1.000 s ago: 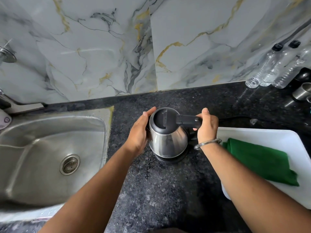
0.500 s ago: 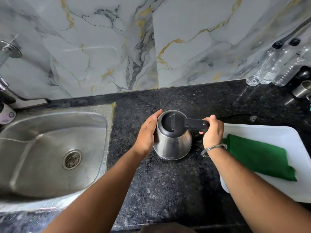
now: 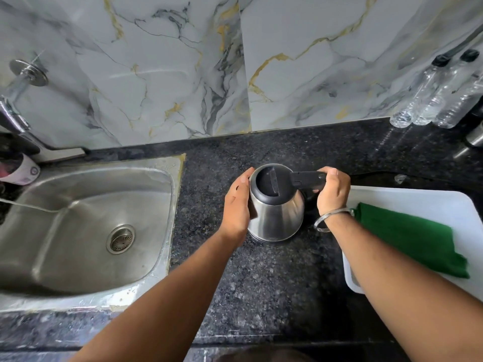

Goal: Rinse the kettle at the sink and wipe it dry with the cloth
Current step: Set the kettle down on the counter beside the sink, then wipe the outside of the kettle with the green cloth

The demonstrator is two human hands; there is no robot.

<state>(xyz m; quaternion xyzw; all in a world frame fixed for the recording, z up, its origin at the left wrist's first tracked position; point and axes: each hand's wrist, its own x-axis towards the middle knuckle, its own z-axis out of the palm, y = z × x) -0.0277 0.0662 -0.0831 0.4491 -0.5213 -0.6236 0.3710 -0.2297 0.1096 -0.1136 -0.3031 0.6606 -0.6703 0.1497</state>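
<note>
A steel kettle [image 3: 278, 215] with a black lid and black handle stands upright on the dark granite counter, lid closed. My right hand [image 3: 333, 192] is wrapped around the handle on its right side. My left hand [image 3: 236, 205] lies flat against the kettle's left wall with the fingers straight. A folded green cloth [image 3: 410, 236] lies on a white tray [image 3: 418, 202] just right of my right wrist. The steel sink [image 3: 65, 231] is to the left, dry-looking, with a round drain in its floor. The tap [image 3: 18, 100] juts from the wall at the far left.
Three clear plastic bottles [image 3: 431, 100] lean against the marble wall at the back right, beside a metal cup [image 3: 474, 137]. A small white cup [image 3: 21, 171] sits by the sink's back-left corner. Bare counter lies between kettle and sink.
The kettle has come off its black base and shifted a little toward the sink, both hands staying on it. The view has swung left, showing more of the tap.
</note>
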